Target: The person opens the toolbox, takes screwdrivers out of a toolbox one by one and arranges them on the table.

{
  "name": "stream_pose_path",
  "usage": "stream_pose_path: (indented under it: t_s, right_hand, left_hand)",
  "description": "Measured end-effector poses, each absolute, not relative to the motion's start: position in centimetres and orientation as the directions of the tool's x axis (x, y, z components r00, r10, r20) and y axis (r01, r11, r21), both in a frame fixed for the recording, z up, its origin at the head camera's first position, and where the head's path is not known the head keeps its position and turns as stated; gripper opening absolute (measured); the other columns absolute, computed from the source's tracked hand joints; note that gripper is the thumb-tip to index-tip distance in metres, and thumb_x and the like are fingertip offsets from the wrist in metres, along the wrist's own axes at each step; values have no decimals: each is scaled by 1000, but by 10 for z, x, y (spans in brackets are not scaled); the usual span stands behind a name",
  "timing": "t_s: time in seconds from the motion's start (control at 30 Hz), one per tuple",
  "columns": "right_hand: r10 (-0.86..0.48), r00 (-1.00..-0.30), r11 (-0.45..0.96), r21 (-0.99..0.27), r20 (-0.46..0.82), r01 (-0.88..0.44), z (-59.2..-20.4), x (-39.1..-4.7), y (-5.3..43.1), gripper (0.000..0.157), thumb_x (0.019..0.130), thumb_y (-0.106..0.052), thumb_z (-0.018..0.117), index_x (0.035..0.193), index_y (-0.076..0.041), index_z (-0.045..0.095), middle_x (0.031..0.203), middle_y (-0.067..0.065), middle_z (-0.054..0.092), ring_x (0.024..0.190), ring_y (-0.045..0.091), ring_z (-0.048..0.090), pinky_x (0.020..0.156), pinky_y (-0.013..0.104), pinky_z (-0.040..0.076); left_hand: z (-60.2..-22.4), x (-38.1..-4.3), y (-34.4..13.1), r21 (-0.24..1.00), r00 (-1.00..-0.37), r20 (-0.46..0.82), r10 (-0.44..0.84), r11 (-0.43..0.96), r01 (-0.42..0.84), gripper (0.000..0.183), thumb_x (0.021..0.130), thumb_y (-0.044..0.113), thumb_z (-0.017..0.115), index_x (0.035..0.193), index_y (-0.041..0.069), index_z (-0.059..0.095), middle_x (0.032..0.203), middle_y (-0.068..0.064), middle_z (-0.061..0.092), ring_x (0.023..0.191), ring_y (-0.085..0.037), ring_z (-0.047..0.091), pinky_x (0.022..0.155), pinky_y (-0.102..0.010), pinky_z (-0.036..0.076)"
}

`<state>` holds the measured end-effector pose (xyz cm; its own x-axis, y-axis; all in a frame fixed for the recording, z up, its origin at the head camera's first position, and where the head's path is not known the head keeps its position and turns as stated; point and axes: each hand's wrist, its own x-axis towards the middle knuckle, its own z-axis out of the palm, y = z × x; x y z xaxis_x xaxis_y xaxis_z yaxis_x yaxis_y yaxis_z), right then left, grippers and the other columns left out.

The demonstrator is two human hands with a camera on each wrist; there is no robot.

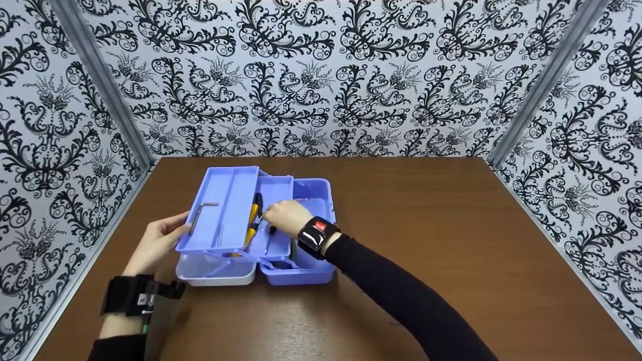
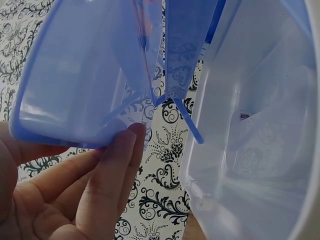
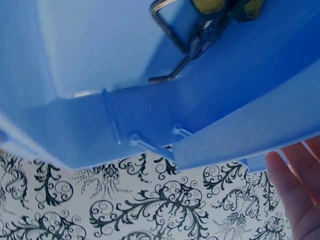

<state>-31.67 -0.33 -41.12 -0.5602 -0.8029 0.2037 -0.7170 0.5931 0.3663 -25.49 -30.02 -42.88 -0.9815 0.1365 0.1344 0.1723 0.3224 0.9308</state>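
Observation:
A blue toolbox (image 1: 308, 278) stands with its stepped trays unfolded. My left hand (image 1: 155, 245) pinches the left edge of the raised tray (image 1: 218, 188), with a thumb on its top side and fingers below. An L-shaped hex key (image 1: 198, 215) lies in that tray. Over the lower tray (image 1: 276, 185) is my right hand (image 1: 288, 216), fingers bent down beside yellow-and-black handles (image 1: 252, 225) and a small screwdriver (image 1: 271, 233). In the right wrist view its fingers (image 3: 295, 185) show behind a tray wall; I cannot tell whether they hold a tool.
The whitish lid (image 1: 215, 278) lies folded out under the raised tray. Inside the box's bottom are bent metal rods (image 3: 170, 30) and a tool with yellow-green grips (image 3: 207, 5). Thin blue hinge arms (image 1: 241, 255) link the trays. Patterned walls (image 1: 321, 100) enclose the brown table (image 1: 426, 225).

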Motion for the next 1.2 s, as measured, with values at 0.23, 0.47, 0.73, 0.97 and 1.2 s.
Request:
stream_pose_path:
  t_s: [0.23,0.47,0.73,0.97,1.2]
  right_hand:
    - [-825,-523,559,438,213,-704,-401,-319,8,20,92,-7,63,106,-17,74,98,-1,74,88,13,69,71,26,60]
    - [-822,-444,566,419,357,-710,-395,-326,33,14,92,-4,62,98,-11,73,95,2,73,88,16,67,73,26,59]
    - [-754,-432,612,290,495,-735,-396,-329,64,2,90,-5,66,89,-7,68,87,4,71,78,17,66,67,26,58]
    - [-628,-566,689,43,534,-724,-397,-324,85,11,91,-12,69,96,-2,67,92,11,72,87,26,69,77,35,61]
    - [-474,-662,712,-188,581,-676,-403,-320,107,10,87,-6,71,90,1,64,82,15,68,74,31,66,69,42,59]
  left_hand:
    - [-428,-253,-301,928,-983,126,132,333,164,47,102,11,51,142,-12,41,129,-40,54,82,-1,69,76,-20,59]
    - [-429,-253,-301,932,-984,123,132,324,160,47,102,10,51,142,-12,41,131,-39,53,83,-1,69,77,-20,59]
    - [-429,-253,-300,935,-984,123,128,317,158,47,102,10,51,142,-12,41,131,-40,53,82,-2,69,76,-20,59]
    - [-430,-253,-300,933,-983,131,130,319,167,47,102,10,51,142,-12,41,131,-39,53,82,-1,69,76,-19,59]
    - [-430,-253,-300,936,-983,128,134,311,165,48,103,11,51,142,-14,40,132,-41,52,84,-1,69,77,-20,59]
